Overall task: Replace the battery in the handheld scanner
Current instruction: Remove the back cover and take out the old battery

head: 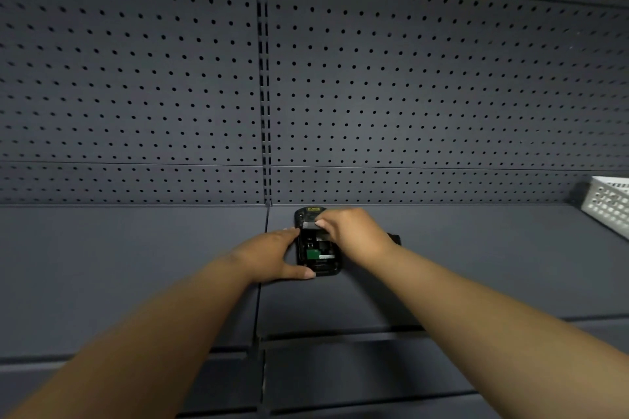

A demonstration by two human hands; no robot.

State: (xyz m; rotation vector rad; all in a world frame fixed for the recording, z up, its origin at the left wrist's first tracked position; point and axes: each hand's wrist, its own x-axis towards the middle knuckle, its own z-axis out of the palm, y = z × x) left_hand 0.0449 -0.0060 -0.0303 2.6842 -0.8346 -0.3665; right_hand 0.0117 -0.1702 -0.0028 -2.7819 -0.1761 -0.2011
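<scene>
A black handheld scanner (318, 260) lies face down on the dark grey shelf (136, 265), its back open and a green circuit board showing in the bay. My left hand (272, 257) grips its left side, thumb at the near end. My right hand (354, 235) comes from the right and pinches a flat grey battery (310, 225) over the far part of the open bay. A black piece (394, 239), partly hidden, sticks out behind my right wrist; I cannot tell what it is.
A perforated grey back panel (408, 95) rises just behind the scanner. A white perforated basket (609, 206) sits at the far right of the shelf. The shelf's front edge (340, 338) runs below my forearms, with lower shelves beneath.
</scene>
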